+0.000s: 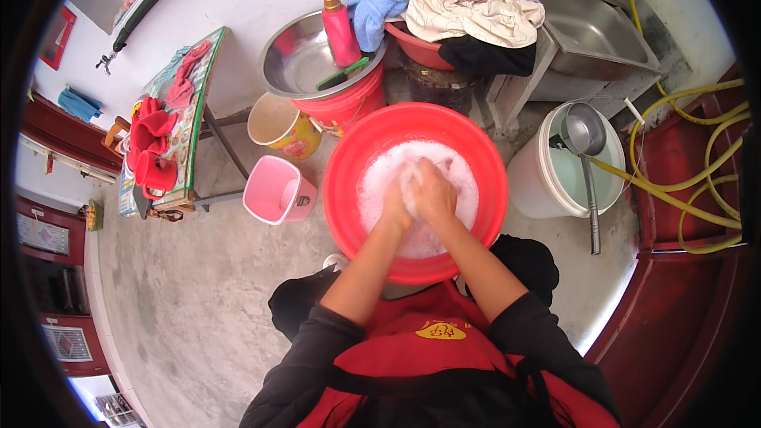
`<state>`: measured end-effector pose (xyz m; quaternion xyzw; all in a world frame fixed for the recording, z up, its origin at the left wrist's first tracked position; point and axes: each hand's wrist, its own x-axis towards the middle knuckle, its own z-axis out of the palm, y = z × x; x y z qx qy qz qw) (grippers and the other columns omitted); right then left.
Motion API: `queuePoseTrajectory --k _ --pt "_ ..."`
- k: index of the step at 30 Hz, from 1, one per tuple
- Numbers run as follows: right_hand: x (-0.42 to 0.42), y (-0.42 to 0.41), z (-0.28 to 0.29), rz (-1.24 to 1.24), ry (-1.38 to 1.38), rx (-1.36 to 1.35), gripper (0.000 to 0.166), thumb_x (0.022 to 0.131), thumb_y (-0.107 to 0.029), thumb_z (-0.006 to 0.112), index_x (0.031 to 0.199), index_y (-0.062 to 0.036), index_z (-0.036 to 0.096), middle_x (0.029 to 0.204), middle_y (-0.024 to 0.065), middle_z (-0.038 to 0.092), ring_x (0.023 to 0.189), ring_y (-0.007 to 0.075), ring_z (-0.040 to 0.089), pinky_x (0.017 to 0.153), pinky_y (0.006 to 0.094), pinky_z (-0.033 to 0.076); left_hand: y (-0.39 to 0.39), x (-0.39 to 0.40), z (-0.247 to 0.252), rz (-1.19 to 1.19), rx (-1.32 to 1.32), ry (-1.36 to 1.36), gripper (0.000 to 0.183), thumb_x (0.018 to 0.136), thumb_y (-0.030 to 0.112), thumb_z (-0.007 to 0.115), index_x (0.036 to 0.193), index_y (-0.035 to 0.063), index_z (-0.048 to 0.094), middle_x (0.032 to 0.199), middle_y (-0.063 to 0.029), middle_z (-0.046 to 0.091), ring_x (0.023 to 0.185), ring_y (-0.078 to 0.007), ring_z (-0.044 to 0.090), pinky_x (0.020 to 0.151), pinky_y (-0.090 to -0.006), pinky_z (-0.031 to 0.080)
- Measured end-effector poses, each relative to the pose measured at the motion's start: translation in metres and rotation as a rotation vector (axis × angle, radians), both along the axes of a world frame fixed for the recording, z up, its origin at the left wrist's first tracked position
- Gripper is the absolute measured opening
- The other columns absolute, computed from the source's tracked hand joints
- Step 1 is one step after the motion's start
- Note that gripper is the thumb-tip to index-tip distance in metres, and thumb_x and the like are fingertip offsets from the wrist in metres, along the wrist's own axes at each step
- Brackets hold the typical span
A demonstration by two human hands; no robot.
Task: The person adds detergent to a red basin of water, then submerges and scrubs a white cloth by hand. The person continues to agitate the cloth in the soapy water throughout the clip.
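Observation:
Before me on the floor stands a large red plastic basin (487, 184) holding white, foamy suds (377, 178). Both hands are over the suds near the basin's middle, pressed close together around a wet, light-coloured, foam-covered cloth (410, 187). My left hand (395, 199) grips it from the left, its fingers partly hidden by foam and cloth. My right hand (435, 193) closes on it from the right. A pinkish bit of fabric (445, 163) shows in the foam just beyond my right hand. What else lies under the suds is hidden.
Behind the basin, a steel bowl (285, 68) holds a pink bottle (340, 35) and a green brush (343, 74); clothes (469, 6) overfill another basin. A pink bin (270, 190) stands left, a white bucket (535, 172) with a metal ladle (585, 131) right, beside a yellow hose (684, 181).

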<state>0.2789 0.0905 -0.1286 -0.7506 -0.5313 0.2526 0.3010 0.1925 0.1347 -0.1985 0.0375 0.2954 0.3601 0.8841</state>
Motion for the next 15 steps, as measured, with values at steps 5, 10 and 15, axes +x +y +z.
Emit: queuePoseTrajectory --k 5,10,15 --pt "-0.042 -0.035 0.017 0.204 0.005 0.266 0.034 0.080 -0.026 0.054 0.109 -0.0087 0.050 0.103 0.0202 0.057 0.087 0.0371 0.058 0.071 0.0482 0.045 -0.008 -0.011 0.019 0.030 0.243 -0.221 0.046 0.093 0.045 0.030 0.114 0.0100 0.050 0.105 -0.0089 0.056 0.093 -0.0219 0.056 0.080 -0.0363 0.046" --pt "0.012 0.012 0.008 -0.002 -0.083 -0.066 0.031 0.082 -0.031 0.052 0.100 -0.0057 0.051 0.082 0.0192 0.062 0.075 0.0375 0.060 0.065 0.0478 0.046 -0.023 0.016 0.042 -0.025 -0.001 0.140 0.048 0.090 0.053 0.031 0.109 0.0143 0.053 0.104 -0.0061 0.058 0.096 -0.0211 0.055 0.082 -0.0354 0.046" --pt "-0.033 -0.021 0.023 0.122 -0.035 0.050 0.030 0.082 -0.028 0.054 0.102 -0.0057 0.050 0.083 0.0204 0.062 0.073 0.0381 0.060 0.064 0.0489 0.046 0.017 -0.017 -0.011 -0.253 0.337 -0.558 0.053 0.090 0.056 0.031 0.108 0.0109 0.053 0.101 -0.0089 0.058 0.094 -0.0242 0.055 0.082 -0.0373 0.046"
